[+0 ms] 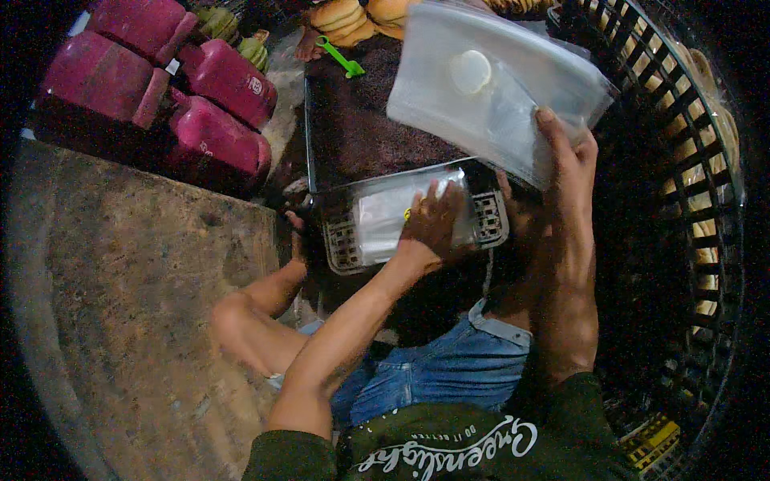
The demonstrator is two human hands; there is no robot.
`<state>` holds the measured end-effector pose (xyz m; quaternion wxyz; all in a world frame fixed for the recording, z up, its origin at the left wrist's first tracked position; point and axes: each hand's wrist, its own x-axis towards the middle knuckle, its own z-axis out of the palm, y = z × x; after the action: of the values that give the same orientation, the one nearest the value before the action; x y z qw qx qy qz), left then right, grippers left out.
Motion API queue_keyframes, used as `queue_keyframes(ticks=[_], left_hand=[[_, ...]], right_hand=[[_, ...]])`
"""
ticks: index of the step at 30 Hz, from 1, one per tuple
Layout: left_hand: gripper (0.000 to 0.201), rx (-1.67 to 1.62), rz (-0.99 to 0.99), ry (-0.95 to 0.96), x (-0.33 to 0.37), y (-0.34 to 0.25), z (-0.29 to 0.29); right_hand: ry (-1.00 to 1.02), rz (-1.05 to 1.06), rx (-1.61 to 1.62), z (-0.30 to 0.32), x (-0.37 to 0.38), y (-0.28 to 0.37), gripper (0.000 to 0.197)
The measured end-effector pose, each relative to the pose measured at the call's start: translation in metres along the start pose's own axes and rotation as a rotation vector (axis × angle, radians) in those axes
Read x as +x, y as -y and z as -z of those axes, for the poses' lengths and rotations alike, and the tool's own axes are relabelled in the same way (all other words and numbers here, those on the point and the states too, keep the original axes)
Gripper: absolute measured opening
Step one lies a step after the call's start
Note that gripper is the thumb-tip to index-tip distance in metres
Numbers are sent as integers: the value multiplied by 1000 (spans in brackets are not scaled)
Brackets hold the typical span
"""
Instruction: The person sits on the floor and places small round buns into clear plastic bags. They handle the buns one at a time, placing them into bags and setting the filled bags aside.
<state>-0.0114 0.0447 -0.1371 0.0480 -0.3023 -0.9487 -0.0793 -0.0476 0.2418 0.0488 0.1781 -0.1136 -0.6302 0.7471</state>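
My right hand (pixel 568 148) grips a stack of clear plastic bags (pixel 513 60) by its near edge, thumb on top. The stack is tilted up at the upper right, with a pale round spot on it. My left hand (pixel 437 216) lies with fingers spread on a second pile of clear plastic bags (pixel 381 216). That pile rests in a small pale plastic basket (pixel 343 255) in front of my lap. Beyond the basket is a black tray (pixel 308 136) with a dark brown, grainy-looking filling. A bright green plastic scoop (pixel 345 60) lies at its far left.
Round golden buns (pixel 341 20) sit at the far end. Several magenta jerrycans (pixel 216 140) stand at the upper left, beside a worn brown board (pixel 144 297). A tall black lattice crate (pixel 690 152) rises on the right, with pale wrapped things behind its bars.
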Motion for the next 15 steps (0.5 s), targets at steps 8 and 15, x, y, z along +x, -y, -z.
queue_keyframes(ticks=[8,15], left_hand=[[111,25,233,-66,-87,39,-7],[68,136,557,86,-67,7,-37]], right_hand=[[124,62,129,-30,-19,6,35],[99,2,26,-13,-13,6,37]])
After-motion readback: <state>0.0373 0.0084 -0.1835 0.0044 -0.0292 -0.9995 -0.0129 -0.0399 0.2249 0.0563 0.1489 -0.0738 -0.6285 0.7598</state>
